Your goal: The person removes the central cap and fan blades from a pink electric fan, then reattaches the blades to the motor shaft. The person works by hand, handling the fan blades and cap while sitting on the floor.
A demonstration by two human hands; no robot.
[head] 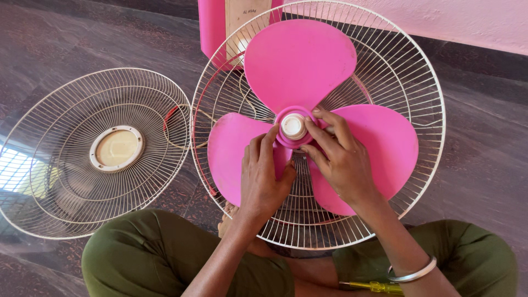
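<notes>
Blade cap (293, 126) | both hands | loose grille (93, 151) left | screwdriver (374, 286) on lap

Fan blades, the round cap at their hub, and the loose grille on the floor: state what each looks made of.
Fan blades: likely moulded plastic, smooth, matte pink, uniform colour. Round cap: probably plastic, off-white, slightly glossy. Loose grille: thin metal wire, apparently with a cream coating, around a cream centre disc that looks plastic.

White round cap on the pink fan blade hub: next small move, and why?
Probably a small twist of the white round plastic cap with the right hand, whose fingers already pinch its rim. The left hand braces the pink three-lobed plastic blade near the hub, so the blade should not spin. Which direction to turn cannot be told.
</notes>
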